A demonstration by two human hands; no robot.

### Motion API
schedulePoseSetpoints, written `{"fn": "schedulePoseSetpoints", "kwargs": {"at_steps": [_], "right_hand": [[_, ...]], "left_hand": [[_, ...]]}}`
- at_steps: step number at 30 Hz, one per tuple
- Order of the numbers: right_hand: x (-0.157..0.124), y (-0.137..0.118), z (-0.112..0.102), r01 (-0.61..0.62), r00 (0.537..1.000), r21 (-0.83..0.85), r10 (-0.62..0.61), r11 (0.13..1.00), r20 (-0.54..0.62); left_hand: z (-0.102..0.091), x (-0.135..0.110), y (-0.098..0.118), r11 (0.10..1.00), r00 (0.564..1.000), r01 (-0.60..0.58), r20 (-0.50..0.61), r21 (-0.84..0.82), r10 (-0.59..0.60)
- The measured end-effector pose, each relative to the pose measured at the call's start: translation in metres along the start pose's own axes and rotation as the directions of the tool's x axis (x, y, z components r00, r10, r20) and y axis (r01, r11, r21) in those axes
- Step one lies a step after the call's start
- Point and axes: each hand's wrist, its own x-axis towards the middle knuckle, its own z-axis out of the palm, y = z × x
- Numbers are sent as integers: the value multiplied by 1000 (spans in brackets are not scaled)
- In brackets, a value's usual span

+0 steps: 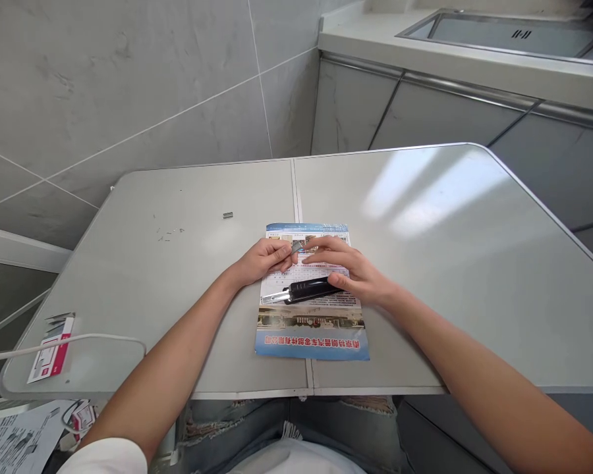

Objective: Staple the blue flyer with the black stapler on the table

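A printed leaflet (310,329) with a blue lower band lies flat on the grey folding table (178,276). A black stapler (306,290) rests across it. My left hand (263,259) pinches a small silvery strip of staples (296,247) above the leaflet's upper part. My right hand (348,270) meets that strip with its fingertips, while its thumb lies against the stapler's right end. Both hands are curled, fingers close together.
A short loose piece of staples (228,214) and tiny metal bits (170,232) lie at the table's back left. A red-and-white card (52,352) and a white cable (79,341) sit at the left front edge. A counter with a sink (504,33) stands behind.
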Motion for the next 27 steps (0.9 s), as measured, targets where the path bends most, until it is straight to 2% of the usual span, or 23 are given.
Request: {"fn": "schedulePoseSetpoints", "kwargs": {"at_steps": [6, 10, 20, 27], "right_hand": [[2, -1, 1, -21, 999, 37, 20, 999, 25], [3, -3, 4, -36, 999, 53, 37, 998, -17], [2, -2, 4, -90, 994, 42, 93, 995, -56], [1, 3, 3, -118, 993, 35, 119, 992, -26]], "left_hand": [[4, 1, 7, 993, 999, -31, -30, 112, 35], [6, 2, 10, 982, 998, -55, -12, 178, 58], [5, 1, 7, 984, 999, -33, -14, 173, 35], [4, 0, 2, 988, 1000, -6, -1, 152, 6]]}}
